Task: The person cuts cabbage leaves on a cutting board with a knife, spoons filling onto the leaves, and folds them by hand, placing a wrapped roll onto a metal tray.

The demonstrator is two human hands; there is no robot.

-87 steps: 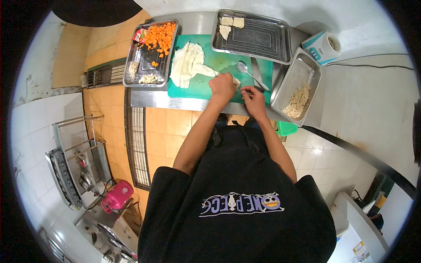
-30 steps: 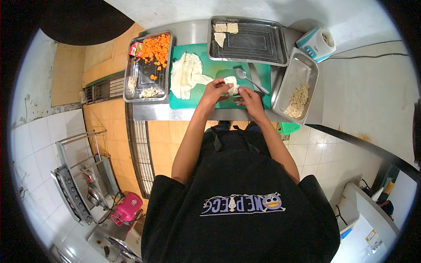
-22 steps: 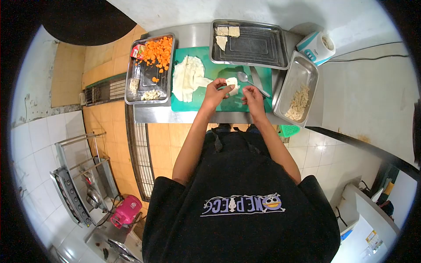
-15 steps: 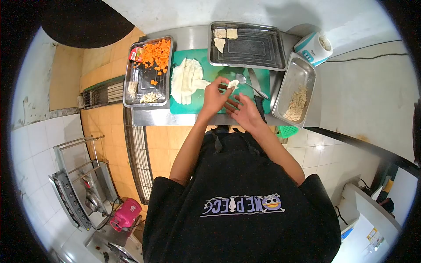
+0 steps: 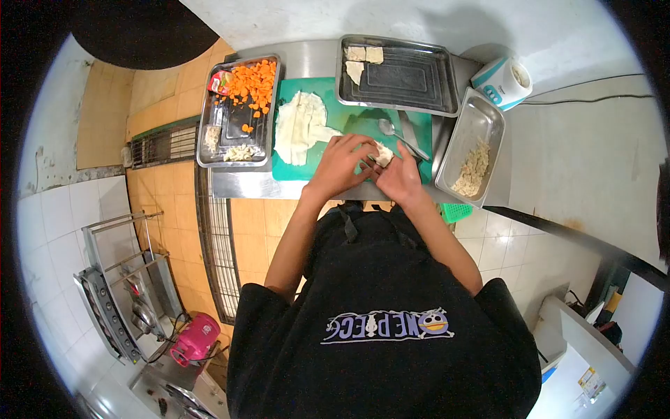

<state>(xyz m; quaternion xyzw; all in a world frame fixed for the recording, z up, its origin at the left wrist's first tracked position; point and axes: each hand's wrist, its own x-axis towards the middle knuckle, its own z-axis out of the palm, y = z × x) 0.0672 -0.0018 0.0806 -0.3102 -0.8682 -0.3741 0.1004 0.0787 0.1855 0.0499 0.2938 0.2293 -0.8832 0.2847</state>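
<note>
Both hands meet over the front of the green cutting board [image 5: 300,172]. A small pale piece of dough [image 5: 383,154], its surface uneven, rests in my right hand [image 5: 400,180], on the fingers with the thumb raised beside it. My left hand [image 5: 343,165] bends its fingers over the piece from the left and pinches its edge; the fingertips are partly hidden. Left of the hands lies a wide folded sheet of pale dough [image 5: 299,129]. Beyond the right hand are a metal spoon [image 5: 387,128] and a knife [image 5: 407,126], its handle largely covered by the hand.
At left, a metal tray [image 5: 271,148] holds chopped carrots [image 5: 251,84], a red packet [image 5: 220,82] and pale chopped bits. A dark tray [image 5: 412,80] at the back has several flat dough pieces. Rightward stand a deep pan [image 5: 488,115] of pale filling and a paper roll [image 5: 502,80].
The piece of dough has come down from my raised left hand into my right hand. The left fingers now curl over it, and the right hand has turned palm up beneath it.
</note>
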